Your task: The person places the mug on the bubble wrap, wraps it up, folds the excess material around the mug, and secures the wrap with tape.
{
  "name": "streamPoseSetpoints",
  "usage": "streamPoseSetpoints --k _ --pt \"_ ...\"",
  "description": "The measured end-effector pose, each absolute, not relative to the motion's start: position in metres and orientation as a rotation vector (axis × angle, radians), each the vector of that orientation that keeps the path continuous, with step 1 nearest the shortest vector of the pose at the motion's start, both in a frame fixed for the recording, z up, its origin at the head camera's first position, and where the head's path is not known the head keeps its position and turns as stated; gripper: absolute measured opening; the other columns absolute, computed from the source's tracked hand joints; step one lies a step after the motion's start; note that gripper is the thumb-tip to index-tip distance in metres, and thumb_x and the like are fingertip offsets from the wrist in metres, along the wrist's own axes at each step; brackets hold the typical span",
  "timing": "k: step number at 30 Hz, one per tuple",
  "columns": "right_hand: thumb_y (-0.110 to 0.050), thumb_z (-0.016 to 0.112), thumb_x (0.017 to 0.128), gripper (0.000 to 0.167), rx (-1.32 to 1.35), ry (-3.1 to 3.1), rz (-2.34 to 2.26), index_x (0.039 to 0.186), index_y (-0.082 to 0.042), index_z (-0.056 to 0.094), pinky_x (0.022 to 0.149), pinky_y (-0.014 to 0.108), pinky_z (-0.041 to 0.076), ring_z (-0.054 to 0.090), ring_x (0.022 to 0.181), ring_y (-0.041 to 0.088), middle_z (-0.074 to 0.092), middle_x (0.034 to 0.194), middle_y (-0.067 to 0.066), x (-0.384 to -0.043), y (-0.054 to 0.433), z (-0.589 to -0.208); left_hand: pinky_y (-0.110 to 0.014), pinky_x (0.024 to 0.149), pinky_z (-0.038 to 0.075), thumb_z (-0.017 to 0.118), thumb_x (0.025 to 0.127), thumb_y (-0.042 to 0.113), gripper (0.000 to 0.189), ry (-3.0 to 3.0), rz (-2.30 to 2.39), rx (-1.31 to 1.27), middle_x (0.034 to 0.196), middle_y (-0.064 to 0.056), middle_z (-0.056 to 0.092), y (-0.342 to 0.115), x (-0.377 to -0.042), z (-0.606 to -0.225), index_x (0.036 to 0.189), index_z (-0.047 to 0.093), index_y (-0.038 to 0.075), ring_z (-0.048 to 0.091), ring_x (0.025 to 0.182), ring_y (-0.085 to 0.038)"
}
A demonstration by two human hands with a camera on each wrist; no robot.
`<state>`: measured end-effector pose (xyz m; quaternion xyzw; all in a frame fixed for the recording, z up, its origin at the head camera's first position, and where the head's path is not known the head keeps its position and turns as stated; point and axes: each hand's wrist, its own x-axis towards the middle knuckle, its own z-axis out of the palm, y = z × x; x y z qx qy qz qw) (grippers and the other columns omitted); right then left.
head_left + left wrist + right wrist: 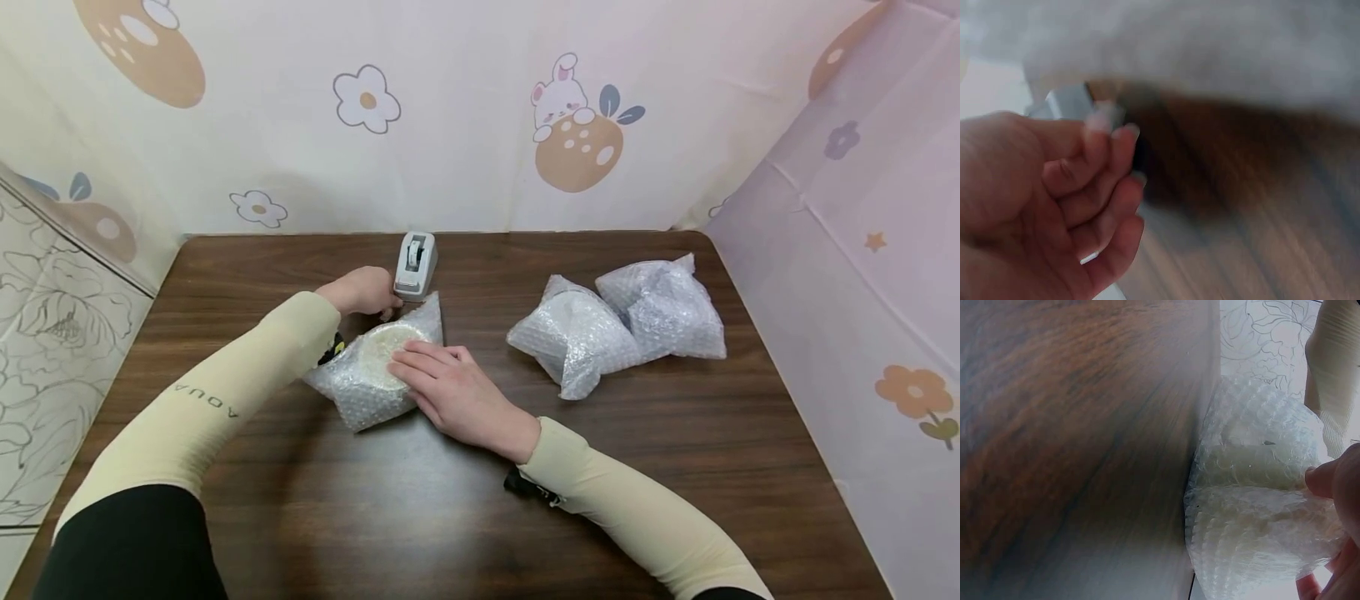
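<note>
A bubble-wrapped bundle (pixel 348 379), with a pale round thing showing through its top, lies left of the table's middle. My right hand (pixel 457 396) rests on it, fingers laid fairly straight over the top. In the right wrist view the thumb (pixel 1322 479) touches the wrap (pixel 1254 519). Beyond the bundle, my left hand (pixel 365 290) is at the near end of a white tape dispenser (pixel 415 267). Its fingers (pixel 1094 181) are curled, and thumb and forefinger pinch a small, blurred translucent bit that looks like clear tape (pixel 1109 115).
Two more bubble-wrapped bundles, one in front (pixel 577 333) and one behind (pixel 667 308), lie touching at the right of the dark wooden table (pixel 600 467). A patterned curtain (pixel 465 150) hangs behind the table and along its right side.
</note>
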<state>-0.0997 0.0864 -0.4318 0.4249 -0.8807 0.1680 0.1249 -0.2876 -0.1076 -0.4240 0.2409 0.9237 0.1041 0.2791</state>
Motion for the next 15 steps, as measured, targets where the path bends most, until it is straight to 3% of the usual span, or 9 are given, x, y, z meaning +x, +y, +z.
streamPoseSetpoints --k 4,10,15 --pt "-0.023 0.060 0.099 0.043 1.239 -2.583 0.493 0.141 -0.016 0.057 0.099 0.040 0.038 0.039 0.139 0.017 0.053 0.145 0.000 -0.100 0.086 -0.431 -0.035 0.072 0.044 0.050 0.105 0.023 0.038 2.442 0.381 0.571 0.080 -0.010 0.069 -0.120 -0.287 -0.411 0.082 0.073 0.003 0.052 0.070 -0.019" --pt "-0.024 0.062 0.098 0.045 1.249 -2.606 0.486 0.143 -0.015 0.055 0.100 0.040 0.038 0.038 0.140 0.017 0.052 0.147 0.000 -0.100 0.086 -0.426 -0.044 0.084 0.048 0.047 0.106 0.038 0.045 2.424 0.490 0.540 0.097 -0.014 0.070 -0.138 -0.277 -0.381 0.097 0.070 0.001 0.061 0.089 -0.026" --pt "-0.022 0.065 0.096 0.049 1.256 -2.584 0.490 0.143 -0.013 0.053 0.100 0.041 0.038 0.037 0.141 0.020 0.049 0.149 0.004 -0.101 0.086 -0.423 -0.040 0.074 0.047 0.054 0.101 0.047 0.042 2.438 0.529 0.707 0.091 -0.009 0.067 -0.149 -0.252 -0.353 0.096 0.067 0.008 0.058 0.080 -0.022"
